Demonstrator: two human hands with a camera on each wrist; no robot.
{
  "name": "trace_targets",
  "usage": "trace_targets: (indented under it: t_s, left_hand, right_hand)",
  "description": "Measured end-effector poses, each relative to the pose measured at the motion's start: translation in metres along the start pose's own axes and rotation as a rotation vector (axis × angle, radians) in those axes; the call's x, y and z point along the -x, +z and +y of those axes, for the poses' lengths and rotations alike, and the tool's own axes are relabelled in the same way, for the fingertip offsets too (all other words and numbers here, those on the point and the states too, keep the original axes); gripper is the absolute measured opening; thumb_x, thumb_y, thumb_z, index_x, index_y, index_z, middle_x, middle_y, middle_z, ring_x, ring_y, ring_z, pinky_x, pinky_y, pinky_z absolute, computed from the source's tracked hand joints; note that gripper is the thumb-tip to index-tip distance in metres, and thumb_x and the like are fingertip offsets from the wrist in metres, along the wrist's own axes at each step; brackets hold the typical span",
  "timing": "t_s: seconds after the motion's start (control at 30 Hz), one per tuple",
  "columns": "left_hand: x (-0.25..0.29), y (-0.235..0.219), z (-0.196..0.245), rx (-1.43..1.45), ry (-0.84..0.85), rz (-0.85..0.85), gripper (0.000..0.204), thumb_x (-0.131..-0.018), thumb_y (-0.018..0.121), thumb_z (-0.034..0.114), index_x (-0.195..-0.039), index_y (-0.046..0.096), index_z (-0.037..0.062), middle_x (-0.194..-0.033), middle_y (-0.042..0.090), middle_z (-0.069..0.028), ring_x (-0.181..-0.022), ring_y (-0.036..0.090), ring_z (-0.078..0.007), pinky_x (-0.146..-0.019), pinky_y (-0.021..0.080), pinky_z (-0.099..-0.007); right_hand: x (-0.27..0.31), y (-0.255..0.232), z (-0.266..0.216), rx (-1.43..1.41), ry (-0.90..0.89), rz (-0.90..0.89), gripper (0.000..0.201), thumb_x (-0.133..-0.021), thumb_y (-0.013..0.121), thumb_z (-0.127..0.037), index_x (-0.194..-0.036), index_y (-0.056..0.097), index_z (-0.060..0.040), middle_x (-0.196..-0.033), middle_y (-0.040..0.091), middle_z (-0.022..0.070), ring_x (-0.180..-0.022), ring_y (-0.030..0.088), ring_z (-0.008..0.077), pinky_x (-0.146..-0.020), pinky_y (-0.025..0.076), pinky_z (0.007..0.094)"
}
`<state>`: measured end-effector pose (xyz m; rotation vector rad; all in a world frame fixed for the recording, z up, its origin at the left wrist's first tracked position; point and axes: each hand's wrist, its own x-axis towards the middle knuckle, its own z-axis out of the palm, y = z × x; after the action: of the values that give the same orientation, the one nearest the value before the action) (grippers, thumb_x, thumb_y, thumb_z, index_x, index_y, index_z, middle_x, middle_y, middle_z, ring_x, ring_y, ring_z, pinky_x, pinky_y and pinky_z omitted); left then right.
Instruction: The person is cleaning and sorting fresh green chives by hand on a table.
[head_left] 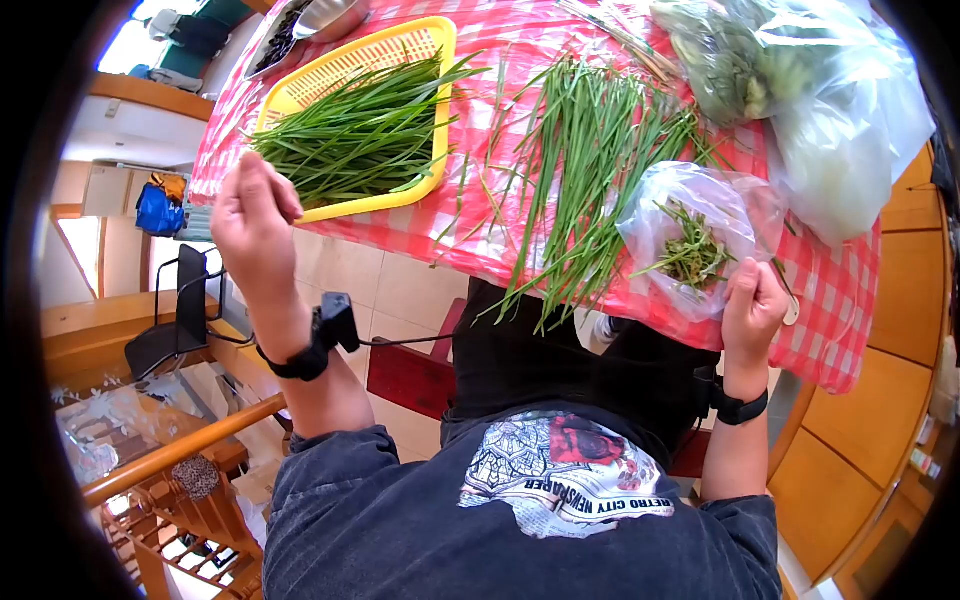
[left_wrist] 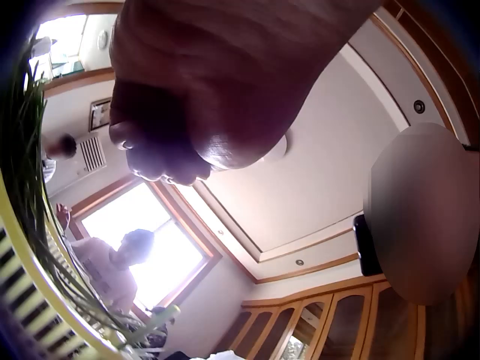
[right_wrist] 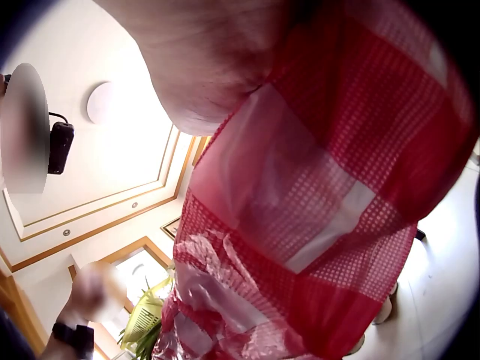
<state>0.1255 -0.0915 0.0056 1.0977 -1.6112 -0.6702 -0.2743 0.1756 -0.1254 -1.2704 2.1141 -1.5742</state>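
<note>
My left hand (head_left: 258, 220), fingers curled, is raised at the near left corner of the yellow basket (head_left: 448, 120); nothing shows in it. Long green stalks (head_left: 350, 135) fill the basket. The left wrist view shows the same hand (left_wrist: 202, 97) from below, with the basket's rim (left_wrist: 45, 292) at lower left. At the table's near edge, my right hand (head_left: 755, 310) pinches the side of a small clear bag (head_left: 650, 205) containing green and brownish scraps (head_left: 693, 250). Its fingers are hidden in the right wrist view, behind the checked cloth (right_wrist: 330, 180). Loose green stalks (head_left: 585, 170) lie between basket and bag.
Large plastic bags (head_left: 850, 130) with leafy vegetables lie at the back right. A metal bowl (head_left: 330, 18) and a tray of dark pieces (head_left: 278, 42) stand beyond the basket. Thin pale stalks (head_left: 630, 40) lie at the back. Some green stalks overhang the table's near edge.
</note>
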Motion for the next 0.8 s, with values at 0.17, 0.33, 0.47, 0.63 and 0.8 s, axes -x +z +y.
trace_targets:
  t_s: [0.17,0.33,0.47,0.63,0.8]
  left_hand:
    - [0.037,0.060,0.028,-0.048,0.178,-0.474,0.038,-0.102,0.068,0.016,-0.068,0.064,0.0001,-0.063,0.059,-0.0063,-0.061,0.057,-0.0153,-0.066,0.050,-0.0334]
    - [0.065,0.111,0.058,-0.164,0.029,-0.844,0.037,-0.091,0.077,0.008,-0.125,0.065,0.0014,-0.096,0.068,-0.0067,-0.078,0.063,-0.0126,-0.071,0.050,-0.0280]
    - [0.061,0.132,0.053,-0.306,0.221,-0.911,0.040,-0.096,0.074,0.019,-0.129,0.064,-0.0024,-0.121,0.068,-0.0189,-0.109,0.067,-0.0316,-0.096,0.052,-0.0401]
    - [0.022,0.163,0.026,-0.535,0.271,-0.638,0.051,-0.101,0.064,0.023,-0.140,0.057,-0.0086,-0.140,0.061,-0.0304,-0.133,0.058,-0.0410,-0.115,0.043,-0.0436]
    - [0.002,0.186,0.021,-0.749,0.042,-0.830,0.053,-0.101,0.062,0.027,-0.138,0.058,-0.0098,-0.136,0.062,-0.0324,-0.132,0.057,-0.0440,-0.116,0.043,-0.0447]
  right_hand:
    - [-0.002,-0.003,0.001,0.060,-0.067,-0.052,0.030,-0.107,0.066,-0.018,-0.084,0.060,-0.0001,-0.070,0.051,-0.0010,-0.064,0.043,0.0083,-0.058,0.037,0.0260]
    - [-0.004,0.010,-0.009,0.015,-0.053,0.145,0.016,-0.103,0.068,-0.010,-0.115,0.064,-0.0009,-0.086,0.063,0.0022,-0.070,0.056,0.0087,-0.064,0.046,0.0243]
    - [-0.002,0.006,-0.004,-0.015,-0.029,0.086,0.019,-0.099,0.066,-0.006,-0.116,0.065,-0.0003,-0.087,0.067,0.0033,-0.074,0.062,0.0086,-0.067,0.051,0.0254]
    - [-0.004,0.004,-0.004,-0.055,0.003,0.059,0.010,-0.099,0.067,-0.008,-0.107,0.067,-0.0016,-0.082,0.067,0.0033,-0.071,0.062,0.0093,-0.066,0.051,0.0260]
    - [-0.008,0.004,-0.008,-0.037,-0.012,0.070,0.008,-0.099,0.067,-0.010,-0.101,0.068,-0.0022,-0.079,0.066,0.0041,-0.067,0.061,0.0110,-0.064,0.051,0.0267]
